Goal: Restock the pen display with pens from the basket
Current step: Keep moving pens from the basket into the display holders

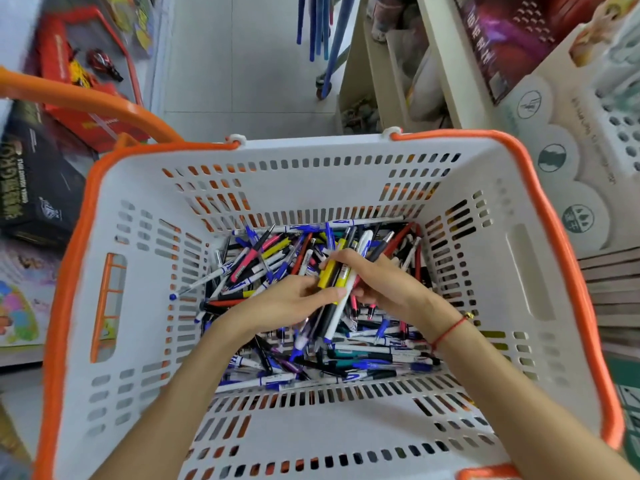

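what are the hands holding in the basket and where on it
Both hands grip one bundle of pens around its middle: right hand curled round it, left hand pinching from the other side.

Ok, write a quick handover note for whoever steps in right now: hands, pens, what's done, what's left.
Right hand: holds a bundle of pens upright over the pile.
Left hand: fingers on the same bundle, steadying it.
Basket: white with orange rim, its bottom covered in loose pens.
Pen display: at right, with many empty holes.
Done: a handful gathered.
Left: carry it to the display, slot the pens in, repeat.
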`<state>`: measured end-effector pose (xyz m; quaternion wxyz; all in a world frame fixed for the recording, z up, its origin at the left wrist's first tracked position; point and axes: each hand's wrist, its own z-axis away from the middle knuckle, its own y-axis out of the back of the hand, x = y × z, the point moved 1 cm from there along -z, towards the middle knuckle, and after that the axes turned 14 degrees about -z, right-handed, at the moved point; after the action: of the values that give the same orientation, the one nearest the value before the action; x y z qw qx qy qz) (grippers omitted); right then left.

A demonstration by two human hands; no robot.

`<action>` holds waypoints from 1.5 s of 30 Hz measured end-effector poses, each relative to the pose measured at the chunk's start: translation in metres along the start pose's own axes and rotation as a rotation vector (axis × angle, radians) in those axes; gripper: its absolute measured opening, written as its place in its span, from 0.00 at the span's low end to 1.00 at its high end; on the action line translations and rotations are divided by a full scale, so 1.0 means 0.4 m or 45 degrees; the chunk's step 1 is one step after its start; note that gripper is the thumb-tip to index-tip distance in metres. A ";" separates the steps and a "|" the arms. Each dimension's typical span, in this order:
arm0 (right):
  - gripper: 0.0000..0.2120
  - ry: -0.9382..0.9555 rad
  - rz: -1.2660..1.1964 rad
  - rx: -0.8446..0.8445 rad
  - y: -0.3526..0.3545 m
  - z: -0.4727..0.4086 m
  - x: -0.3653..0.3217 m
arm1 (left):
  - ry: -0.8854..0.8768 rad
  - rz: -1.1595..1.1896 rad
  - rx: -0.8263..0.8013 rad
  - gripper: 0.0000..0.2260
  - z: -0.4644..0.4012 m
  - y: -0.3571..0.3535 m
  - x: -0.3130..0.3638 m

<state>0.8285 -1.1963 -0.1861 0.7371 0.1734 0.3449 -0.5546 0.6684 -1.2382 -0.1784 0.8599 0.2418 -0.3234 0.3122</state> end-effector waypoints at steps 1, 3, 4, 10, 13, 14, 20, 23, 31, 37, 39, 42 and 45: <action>0.18 0.014 -0.034 -0.002 -0.003 0.006 -0.004 | -0.029 0.067 -0.010 0.17 0.000 -0.004 0.007; 0.14 0.077 -0.066 0.008 -0.007 0.022 -0.015 | -0.078 0.183 -0.058 0.08 0.011 -0.011 0.024; 0.15 0.111 -0.061 0.033 -0.008 0.024 -0.018 | -0.099 0.246 -0.061 0.07 0.014 -0.015 0.031; 0.22 0.351 0.061 0.101 -0.005 0.018 -0.019 | -0.099 0.370 0.036 0.08 0.000 -0.022 0.024; 0.18 0.275 -0.021 0.060 0.008 0.016 -0.033 | -0.004 0.641 -0.004 0.14 -0.006 -0.012 0.015; 0.19 0.229 -0.064 0.024 0.015 0.016 -0.039 | 0.022 0.763 -0.034 0.16 -0.004 -0.007 0.013; 0.18 0.152 0.016 -0.013 0.030 0.022 -0.055 | 0.049 1.082 -0.242 0.22 0.009 0.002 0.011; 0.17 0.102 -0.040 -0.033 0.037 0.022 -0.059 | 0.037 1.138 -0.214 0.21 0.000 -0.001 0.007; 0.15 0.101 0.067 -0.249 0.041 0.038 -0.067 | 0.107 0.916 0.041 0.10 -0.013 -0.004 0.007; 0.24 0.166 0.218 -0.110 0.039 0.027 -0.057 | 0.204 0.822 0.009 0.34 -0.011 0.003 -0.001; 0.20 0.140 0.152 -0.138 0.042 0.025 -0.055 | 0.152 0.869 -0.042 0.21 -0.011 0.002 0.003; 0.10 0.109 0.169 -0.169 0.044 0.024 -0.054 | 0.156 0.807 0.032 0.25 -0.012 0.005 -0.002; 0.06 0.164 0.116 -0.144 0.035 0.022 -0.052 | 0.154 0.777 0.002 0.29 -0.020 0.005 -0.011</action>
<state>0.8413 -1.1828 -0.1672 0.7464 0.1825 0.4142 -0.4880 0.6675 -1.2338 -0.1865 0.7439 0.1151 -0.3291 0.5701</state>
